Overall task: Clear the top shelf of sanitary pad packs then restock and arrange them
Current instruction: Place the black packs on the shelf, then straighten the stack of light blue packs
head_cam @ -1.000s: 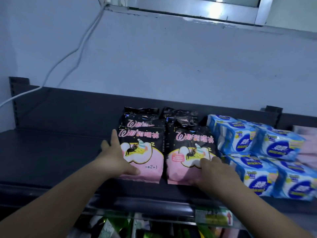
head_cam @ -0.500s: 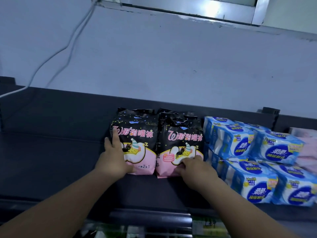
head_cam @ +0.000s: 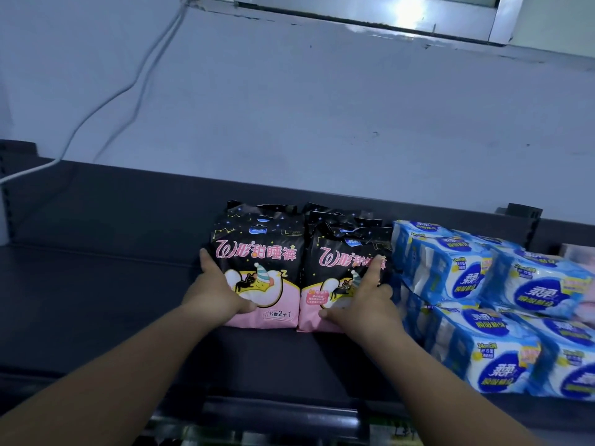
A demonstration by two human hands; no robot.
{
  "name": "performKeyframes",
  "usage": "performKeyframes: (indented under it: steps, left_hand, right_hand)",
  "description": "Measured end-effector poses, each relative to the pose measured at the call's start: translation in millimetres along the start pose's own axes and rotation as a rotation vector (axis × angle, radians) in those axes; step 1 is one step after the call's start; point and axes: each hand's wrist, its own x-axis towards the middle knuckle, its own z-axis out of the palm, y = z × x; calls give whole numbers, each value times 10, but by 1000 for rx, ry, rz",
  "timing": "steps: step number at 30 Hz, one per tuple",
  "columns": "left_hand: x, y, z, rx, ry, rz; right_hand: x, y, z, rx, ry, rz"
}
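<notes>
Hands bracket a pair of black-and-pink sanitary pad packs on the dark top shelf [head_cam: 96, 300]. The left hand [head_cam: 219, 292] grips the outer edge of the left black-and-pink pack [head_cam: 260, 252]: its fingers run up the pack's left side and its thumb lies across the pink lower front. The right hand [head_cam: 365, 305] holds the right black-and-pink pack [head_cam: 338, 255] in mirror fashion. Its forefinger points up over the printed front, its thumb stretches leftward along the pink bottom, and its other fingers wrap round the pack's right edge.

Between the two hands the packs stand upright, leaning a little back, side by side and touching along their inner edges. Behind them, farther from the hands, more black pack tops [head_cam: 338, 214] show; how many cannot be told.

Just beyond the right hand, blue-and-white pad packs [head_cam: 450, 268] are stacked in two layers, the nearest close against that hand's knuckles. Past those, far out to the right, a pale pink pack [head_cam: 579, 252] shows in part.

Above both hands rises a pale wall [head_cam: 322, 123], with white cables [head_cam: 128, 89] hanging down it on the left hand's side and a metal window frame [head_cam: 386, 17] at the top. Below the wrists runs the shelf's front rail [head_cam: 273, 413].
</notes>
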Motion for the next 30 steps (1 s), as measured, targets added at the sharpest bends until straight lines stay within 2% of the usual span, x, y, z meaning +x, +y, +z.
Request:
performKeyframes:
  steps: [5,7,11,15,17,21,26,30]
  left_hand:
    - [-20,-12,-57,-59,-28,-29]
    - [-56,60,-96,-43,20,8]
    - [-136,192,-72,90,113,120]
    - [-247,264,39,226,75,121]
    - [-318,324,71,320,148,128]
    - [-533,559,237,565,273,412]
    - [-905,1071,654,526,23,667]
    - [-1019,1417,1014,254,-192,655]
  right_hand:
    - [-15,102,-41,-24,-12,-41]
    - [0,129,-134,-55,-10,-51]
    - [-50,111,-271,-119,44,-108]
    - [-139,80,-253,-163,-58,-172]
    - [-176,108,-263,-171,-72,-196]
    - [-315,234,-374,-163,7,-270]
    - [-475,469,-643,-151,141,-401]
    - [-458,853,-1006,-163,237,-373]
